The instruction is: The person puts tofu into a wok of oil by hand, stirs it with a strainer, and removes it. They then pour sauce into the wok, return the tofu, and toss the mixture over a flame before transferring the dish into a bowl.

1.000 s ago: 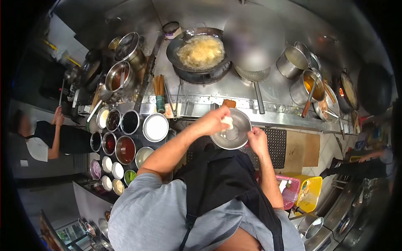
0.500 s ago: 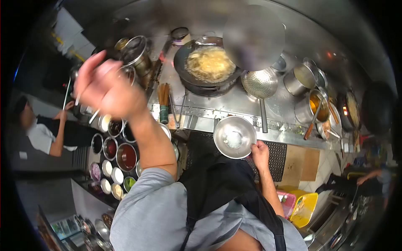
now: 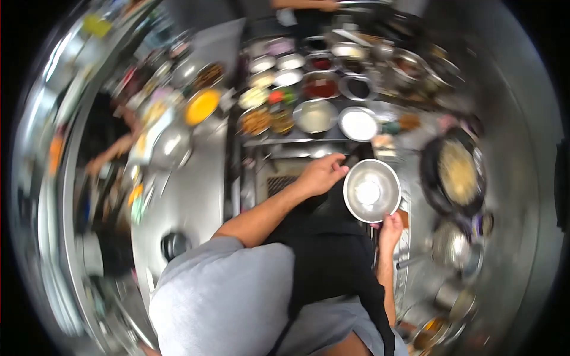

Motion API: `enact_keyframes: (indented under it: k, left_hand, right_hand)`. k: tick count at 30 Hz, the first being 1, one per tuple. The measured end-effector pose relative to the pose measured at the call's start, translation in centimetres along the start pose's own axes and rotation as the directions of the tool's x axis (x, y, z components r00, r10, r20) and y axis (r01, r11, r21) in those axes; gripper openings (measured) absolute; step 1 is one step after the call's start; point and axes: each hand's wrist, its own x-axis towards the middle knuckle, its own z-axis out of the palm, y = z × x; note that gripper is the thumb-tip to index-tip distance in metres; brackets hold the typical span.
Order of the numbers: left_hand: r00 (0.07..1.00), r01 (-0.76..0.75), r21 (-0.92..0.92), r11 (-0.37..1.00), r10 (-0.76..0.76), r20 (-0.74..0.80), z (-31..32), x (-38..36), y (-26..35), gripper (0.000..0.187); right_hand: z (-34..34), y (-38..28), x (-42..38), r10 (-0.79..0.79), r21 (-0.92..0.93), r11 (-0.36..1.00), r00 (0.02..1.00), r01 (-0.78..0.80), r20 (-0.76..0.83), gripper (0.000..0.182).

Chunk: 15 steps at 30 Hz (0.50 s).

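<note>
A round metal bowl point(image 3: 367, 204) with a bright, shiny inside is held by its lower right rim in my right hand point(image 3: 390, 230). My left hand point(image 3: 321, 176) hovers just left of the bowl, not on it, with fingers loosely bent and apart and nothing seen in them. Beyond both hands stand containers of ingredients, among them a bowl of pale liquid point(image 3: 315, 115), a white-filled bowl point(image 3: 358, 123) and a tub of dark red sauce point(image 3: 321, 85).
At the right a black wok point(image 3: 431, 172) holds pale, bubbling contents. Below it lies a perforated ladle point(image 3: 450, 243). On the left are a steel counter point(image 3: 199, 190), a bowl of yellow liquid point(image 3: 202, 107) and a blurred person's arm point(image 3: 113, 153). Another person's arm point(image 3: 306, 4) shows at the top.
The view has swung left, so the wok now lies at the right and the ingredient containers ahead. My left hand has come down from its raised position to beside the bowl. My right hand still holds the bowl.
</note>
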Motion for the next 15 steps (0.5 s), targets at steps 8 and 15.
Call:
enact_keyframes:
  k: [8,15]
  left_hand:
    - [0.887,0.373,-0.091,0.924,-0.383,-0.258,-6.6,-15.3,-10.4,0.029]
    - [0.310,0.816,0.128,0.564,-0.240,-0.920,-22.6,-33.5,-14.9,0.035]
  right_hand:
    - [11.2,0.5,-1.6,0.308,-0.311,0.943,0.662,-0.118,0.683,0.016]
    - [12.1,1.0,-2.6,0.347,-0.380,0.923,0.566,-0.063,0.748,0.023]
